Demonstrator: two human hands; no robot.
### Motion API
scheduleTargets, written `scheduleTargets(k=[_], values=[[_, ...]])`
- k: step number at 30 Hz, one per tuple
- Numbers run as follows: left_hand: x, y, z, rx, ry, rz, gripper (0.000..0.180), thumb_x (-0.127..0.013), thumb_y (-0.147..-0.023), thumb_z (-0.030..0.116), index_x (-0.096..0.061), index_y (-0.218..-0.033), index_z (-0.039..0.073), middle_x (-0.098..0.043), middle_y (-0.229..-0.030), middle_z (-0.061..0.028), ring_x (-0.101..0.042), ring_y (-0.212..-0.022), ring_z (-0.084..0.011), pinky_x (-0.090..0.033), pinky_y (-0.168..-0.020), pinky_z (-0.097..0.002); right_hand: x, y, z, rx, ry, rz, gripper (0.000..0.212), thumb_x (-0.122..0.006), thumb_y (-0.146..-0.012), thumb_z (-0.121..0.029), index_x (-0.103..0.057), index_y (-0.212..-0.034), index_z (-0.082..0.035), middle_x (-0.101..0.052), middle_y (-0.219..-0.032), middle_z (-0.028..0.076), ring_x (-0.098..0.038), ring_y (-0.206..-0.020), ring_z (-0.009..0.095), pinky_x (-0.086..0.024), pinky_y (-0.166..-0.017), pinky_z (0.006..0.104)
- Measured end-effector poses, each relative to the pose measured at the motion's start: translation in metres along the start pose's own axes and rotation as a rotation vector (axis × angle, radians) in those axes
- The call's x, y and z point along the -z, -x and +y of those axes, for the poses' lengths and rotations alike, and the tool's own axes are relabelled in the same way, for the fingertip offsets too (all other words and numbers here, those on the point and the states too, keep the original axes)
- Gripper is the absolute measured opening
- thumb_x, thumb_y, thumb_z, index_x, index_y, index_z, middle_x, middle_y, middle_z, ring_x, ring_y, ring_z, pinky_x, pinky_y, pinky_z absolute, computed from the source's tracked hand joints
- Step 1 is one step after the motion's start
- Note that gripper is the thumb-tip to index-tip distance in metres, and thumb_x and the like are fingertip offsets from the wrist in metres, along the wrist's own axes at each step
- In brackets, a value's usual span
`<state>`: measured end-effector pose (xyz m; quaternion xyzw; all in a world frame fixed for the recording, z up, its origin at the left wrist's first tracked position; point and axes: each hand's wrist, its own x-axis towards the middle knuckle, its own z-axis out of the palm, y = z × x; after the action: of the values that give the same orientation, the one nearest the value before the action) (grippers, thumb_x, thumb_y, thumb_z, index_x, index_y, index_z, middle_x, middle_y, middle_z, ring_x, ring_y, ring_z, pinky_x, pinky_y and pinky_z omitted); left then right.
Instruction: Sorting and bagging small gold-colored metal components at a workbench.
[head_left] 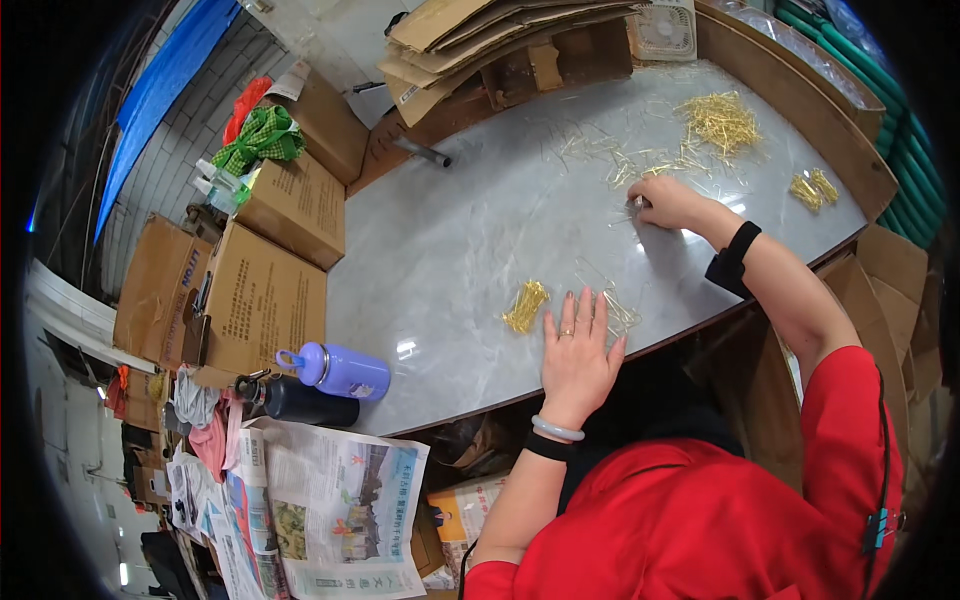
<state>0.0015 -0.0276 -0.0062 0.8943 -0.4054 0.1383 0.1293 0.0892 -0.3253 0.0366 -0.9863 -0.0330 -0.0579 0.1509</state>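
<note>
My left hand [580, 350] lies flat on the grey marbled tabletop [440, 260], fingers stretched out, close to the front edge. Just left of its fingertips is a small bundle of gold wire pieces [525, 306]. A few loose thin wires [618, 312] lie beside and partly under its fingers. Farther right, my right hand [665, 203] is closed with its fingertips down at the table. Something small and silvery shows between thumb and fingers, too small to name. Scattered wire pieces [625, 165] spread just beyond it, up to a heaped gold pile [722, 122].
Two tied-looking gold bundles [814, 190] lie at the right. Cardboard strips [800, 110] edge the table there. Stacked flat cardboard [470, 40] and a small white fan [662, 30] stand at the back. A purple bottle [345, 372], a black bottle [300, 400] and boxes [268, 300] line the left.
</note>
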Motion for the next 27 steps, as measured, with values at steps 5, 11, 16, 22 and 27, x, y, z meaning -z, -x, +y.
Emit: scheduleTargets(k=[5,11,16,22,27], values=[[-0.003,-0.001,0.001,-0.009,-0.012,0.005,0.062,-0.051,-0.100,0.040,-0.042,-0.148,0.003,-0.041,-0.153,-0.0182,-0.039,-0.140,-0.0360,-0.026,-0.116,-0.0566,-0.007,0.010,-0.005,-0.008,-0.042,0.015,0.028,-0.068,-0.082,-0.015,-0.073,-0.108,-0.006,-0.073,-0.089,0.015,-0.071,-0.084,0.029,-0.056,-0.078,0.0385],[-0.003,0.002,-0.001,0.021,0.004,-0.010,0.064,-0.051,-0.099,0.041,-0.042,-0.147,0.000,-0.039,-0.154,-0.0198,-0.038,-0.141,-0.0358,-0.025,-0.117,-0.0565,0.000,0.022,-0.044,-0.120,-0.628,-0.227,0.031,-0.062,-0.089,-0.011,-0.068,-0.118,-0.003,-0.072,-0.087,0.011,-0.069,-0.075,0.020,-0.055,-0.075,0.0325],[-0.003,0.000,-0.001,0.012,-0.003,-0.007,0.065,-0.051,-0.099,0.041,-0.041,-0.147,-0.002,-0.039,-0.154,-0.0204,-0.036,-0.142,-0.0355,-0.024,-0.117,-0.0560,-0.013,0.034,-0.025,0.246,-0.157,0.107,0.036,-0.065,-0.089,-0.014,-0.064,-0.123,-0.002,-0.065,-0.118,0.019,-0.065,-0.104,0.035,-0.052,-0.090,0.0414],[-0.006,0.001,-0.001,0.025,0.013,-0.009,0.066,-0.051,-0.100,0.041,-0.040,-0.147,-0.005,-0.039,-0.154,-0.0215,-0.036,-0.143,-0.0357,-0.023,-0.118,-0.0545,-0.019,0.069,-0.065,0.336,-0.170,-0.129,0.042,-0.066,-0.092,-0.021,-0.057,-0.129,-0.003,-0.056,-0.137,0.019,-0.049,-0.132,0.037,-0.042,-0.109,0.0451],[0.000,0.003,-0.004,0.033,0.032,0.001,0.066,-0.051,-0.100,0.040,-0.040,-0.145,-0.007,-0.039,-0.152,-0.0228,-0.036,-0.142,-0.0363,-0.024,-0.118,-0.0533,-0.022,0.086,-0.071,0.188,-0.375,-0.073,0.036,-0.061,-0.092,-0.012,-0.059,-0.127,-0.002,-0.060,-0.132,0.017,-0.054,-0.126,0.036,-0.045,-0.105,0.0425]])
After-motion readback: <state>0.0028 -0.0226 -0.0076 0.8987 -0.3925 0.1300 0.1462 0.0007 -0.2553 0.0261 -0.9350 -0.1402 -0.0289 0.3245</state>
